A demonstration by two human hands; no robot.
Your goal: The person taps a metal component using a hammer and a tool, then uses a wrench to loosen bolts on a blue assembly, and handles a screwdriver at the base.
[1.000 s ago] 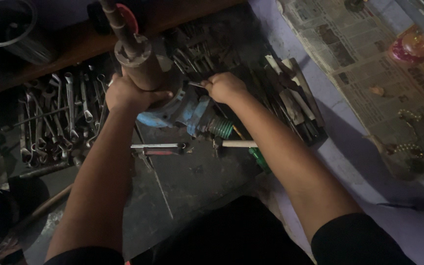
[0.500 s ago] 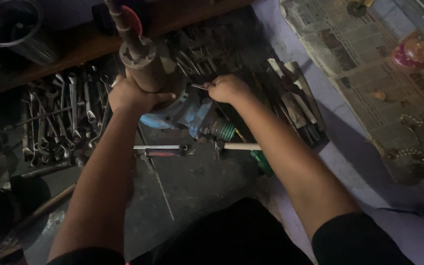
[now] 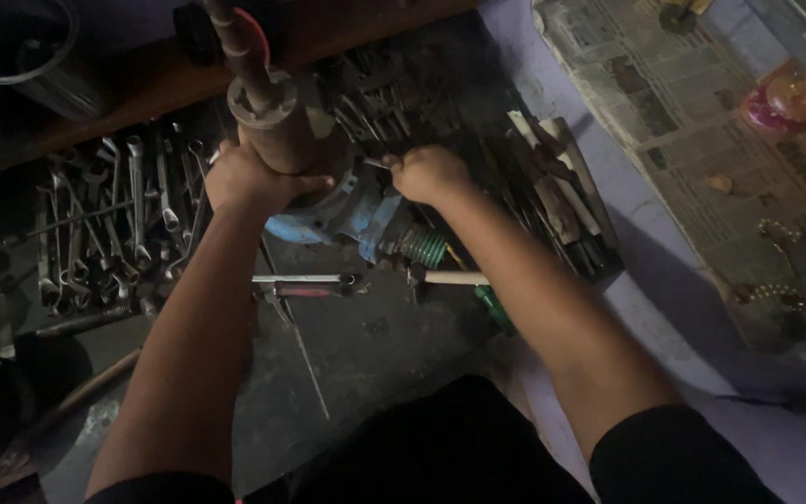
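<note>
Spanners lie left of the vise, flat tools right, newspaper farther right

A dark, grimy counter carries spanners, a blue vise, screwdrivers and files.
</note>
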